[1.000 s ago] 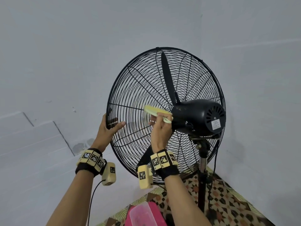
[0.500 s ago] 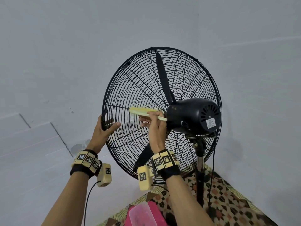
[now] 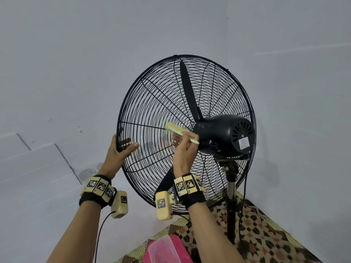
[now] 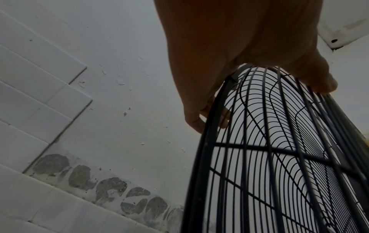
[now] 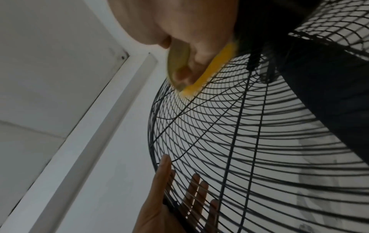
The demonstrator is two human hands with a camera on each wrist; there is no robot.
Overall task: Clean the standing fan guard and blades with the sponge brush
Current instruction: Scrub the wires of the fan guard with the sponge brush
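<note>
A black standing fan shows its rear wire guard (image 3: 152, 103), one blade (image 3: 187, 88) pointing up behind the wires, and the motor housing (image 3: 224, 133). My left hand (image 3: 123, 147) grips the guard's left rim, thumb on the near side and fingers behind the wires; the left wrist view shows the left hand (image 4: 209, 102) wrapped over the rim (image 4: 211, 141). My right hand (image 3: 183, 143) holds a yellow-green sponge brush (image 3: 175, 129) by its handle, just left of the motor. In the right wrist view the brush's sponge (image 5: 209, 71) lies against the guard wires (image 5: 239, 134).
The fan's pole (image 3: 231, 205) and cable run down to a patterned floor mat (image 3: 266, 240). A pink container with a clear lid (image 3: 167, 249) sits below my right arm. Pale walls meet in a corner behind the fan, with white tiles (image 3: 28, 168) at lower left.
The brush slid outward to the left along the guard wires, then came back toward the motor. My left hand has kept its hold on the rim.
</note>
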